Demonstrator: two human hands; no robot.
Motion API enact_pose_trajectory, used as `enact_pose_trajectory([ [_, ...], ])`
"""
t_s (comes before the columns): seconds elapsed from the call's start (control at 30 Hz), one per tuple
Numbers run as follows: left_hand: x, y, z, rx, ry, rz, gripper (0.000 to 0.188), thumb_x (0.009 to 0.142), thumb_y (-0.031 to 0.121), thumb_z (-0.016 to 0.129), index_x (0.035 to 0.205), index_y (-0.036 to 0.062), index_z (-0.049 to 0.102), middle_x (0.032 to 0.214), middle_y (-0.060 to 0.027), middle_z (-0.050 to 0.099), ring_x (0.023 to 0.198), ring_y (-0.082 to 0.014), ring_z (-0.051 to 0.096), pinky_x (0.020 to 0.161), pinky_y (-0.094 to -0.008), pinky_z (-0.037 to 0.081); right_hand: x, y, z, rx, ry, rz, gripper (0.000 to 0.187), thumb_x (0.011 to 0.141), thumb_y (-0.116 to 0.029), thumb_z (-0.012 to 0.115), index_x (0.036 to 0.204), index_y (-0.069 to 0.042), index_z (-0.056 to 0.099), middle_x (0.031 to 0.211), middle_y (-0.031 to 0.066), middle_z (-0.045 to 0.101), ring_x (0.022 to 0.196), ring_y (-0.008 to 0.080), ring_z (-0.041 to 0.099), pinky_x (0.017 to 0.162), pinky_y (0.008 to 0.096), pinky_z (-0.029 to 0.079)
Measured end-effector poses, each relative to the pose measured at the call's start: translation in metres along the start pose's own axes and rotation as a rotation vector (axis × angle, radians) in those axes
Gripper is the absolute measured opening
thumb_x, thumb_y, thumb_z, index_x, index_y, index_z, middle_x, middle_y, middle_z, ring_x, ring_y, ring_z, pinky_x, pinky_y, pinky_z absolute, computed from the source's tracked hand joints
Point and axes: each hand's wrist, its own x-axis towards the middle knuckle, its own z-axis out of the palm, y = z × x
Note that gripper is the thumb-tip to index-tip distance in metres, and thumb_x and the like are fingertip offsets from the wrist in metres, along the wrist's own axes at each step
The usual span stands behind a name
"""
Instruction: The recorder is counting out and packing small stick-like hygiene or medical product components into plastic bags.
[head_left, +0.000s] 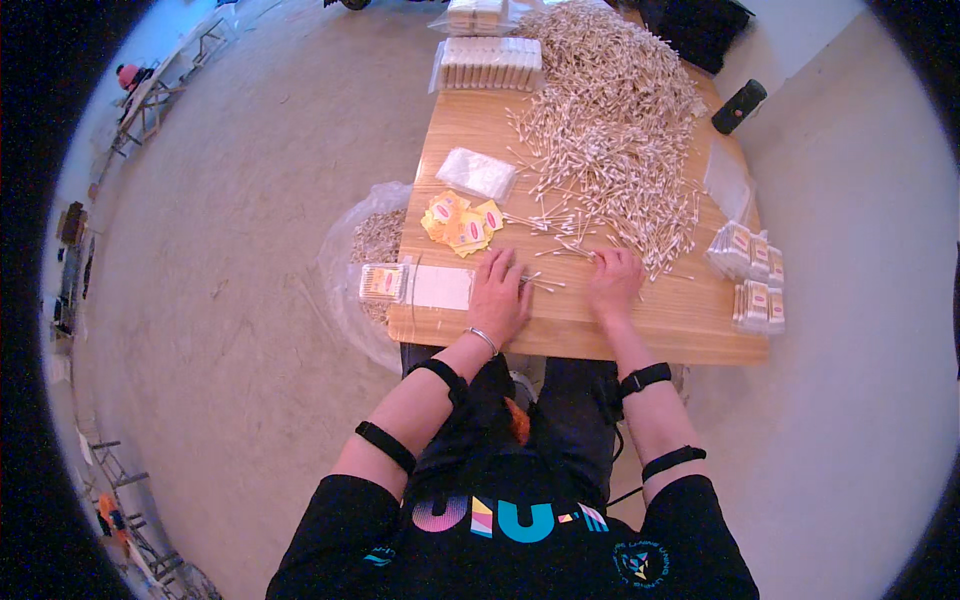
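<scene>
My left hand (500, 295) rests on the table near its front edge, fingers bent and drawn together. A few cotton swabs (545, 283) stick out from under its right side, so it seems closed on them. To its right, my right hand (615, 284) is closed at the near edge of the swab heap (610, 130), its fingertips pinching cotton swabs (574, 246). Beside my left hand lies a white rectangular sheet or tray (441, 287), and left of that a clear pack of swabs (382, 283) at the table's edge.
Yellow-and-white cards (465, 224) lie beyond my left hand, with clear plastic bags (477, 174) behind them. Bundled swab packs (490, 64) stand far left on the wooden table (680, 345). Filled packs (757, 275) and a black bottle (740, 107) are at right. A plastic sack (345, 240) hangs low at left.
</scene>
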Motion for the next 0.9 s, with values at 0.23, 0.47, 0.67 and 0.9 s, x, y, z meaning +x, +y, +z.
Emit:
enact_pose_trajectory([
  [0.23,-0.002,-0.005,0.001,-0.138,-0.065,0.008,0.021,0.077,0.015,0.062,0.094,0.0023,0.059,0.120,-0.0178,0.048,0.117,-0.0339,0.040,0.100,-0.0409,0.033,-0.005,-0.005,-0.006,0.059,-0.005,-0.163,0.011,0.079,-0.020,0.060,0.088,-0.015,0.063,0.093,0.0040,0.055,0.096,0.0258,0.050,0.086,0.0423,0.038],
  [0.47,0.004,0.004,-0.008,0.015,0.017,0.044,0.015,0.078,0.010,0.059,0.090,0.0014,0.058,0.115,-0.0190,0.051,0.111,-0.0349,0.046,0.095,-0.0390,0.039,0.001,0.002,-0.001,0.127,-0.012,-0.048,0.008,0.079,-0.019,0.059,0.083,-0.013,0.061,0.092,0.0052,0.055,0.096,0.0260,0.050,0.084,0.0416,0.038],
  [0.67,0.000,-0.003,0.000,-0.171,-0.102,0.063,0.014,0.080,0.008,0.057,0.092,0.0016,0.056,0.109,-0.0151,0.055,0.109,-0.0317,0.050,0.092,-0.0391,0.042,0.011,0.012,0.003,0.148,0.017,-0.012,0.007,0.079,-0.017,0.058,0.081,-0.010,0.058,0.088,0.0057,0.057,0.093,0.0269,0.051,0.082,0.0412,0.038],
  [0.9,0.003,0.000,0.005,-0.061,-0.002,-0.039,0.024,0.082,0.010,0.055,0.105,0.0046,0.056,0.111,-0.0127,0.056,0.111,-0.0297,0.049,0.099,-0.0404,0.036,0.016,0.006,0.005,0.153,0.047,0.094,0.008,0.079,-0.019,0.060,0.083,-0.012,0.059,0.088,0.0048,0.057,0.095,0.0270,0.052,0.083,0.0430,0.037],
])
